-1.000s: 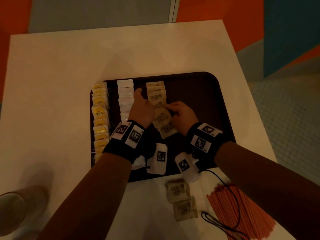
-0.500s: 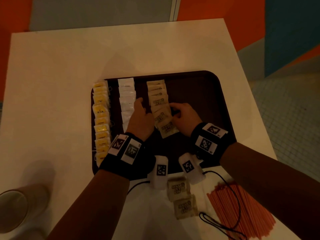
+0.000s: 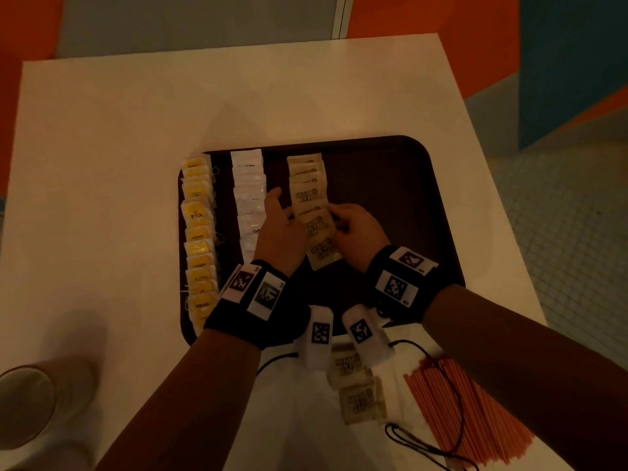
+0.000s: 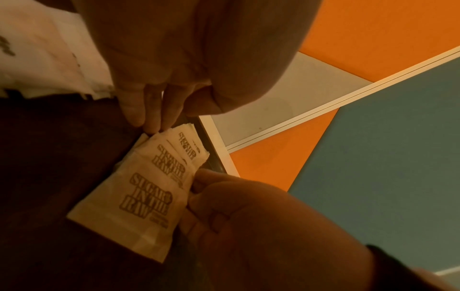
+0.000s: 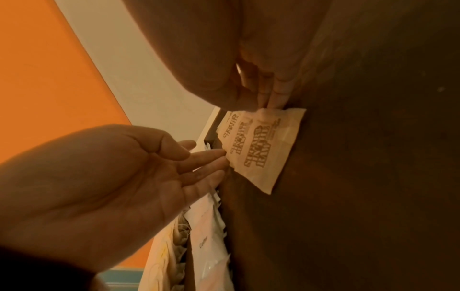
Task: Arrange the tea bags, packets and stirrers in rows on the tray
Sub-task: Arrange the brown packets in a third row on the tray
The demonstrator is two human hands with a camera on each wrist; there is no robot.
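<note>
A dark brown tray [image 3: 390,171] holds three rows: yellow tea bags [image 3: 198,232] at the left, white packets [image 3: 249,195], then brown sugar packets [image 3: 307,195]. My left hand [image 3: 283,212] lies flat, its straight fingertips [image 5: 219,157] against the left edge of the brown row [image 5: 261,149]. My right hand [image 3: 339,219] sits on the row's right side with curled fingers [image 4: 199,189], pinching the edge of a brown sugar packet [image 4: 139,204]. The nearest packets of that row lie skewed. Two loose brown packets [image 3: 360,399] and orange stirrers [image 3: 465,413] lie on the white table near me.
A pale cup [image 3: 23,402] stands at the table's near left corner. A black cord [image 3: 421,443] loops over the stirrers. The right half of the tray is bare. The table edge [image 3: 492,198] drops to a tiled floor on the right.
Both hands have shifted slightly along the brown packet row and closed in on its sides. The nearer packets sit a little straighter than before.
</note>
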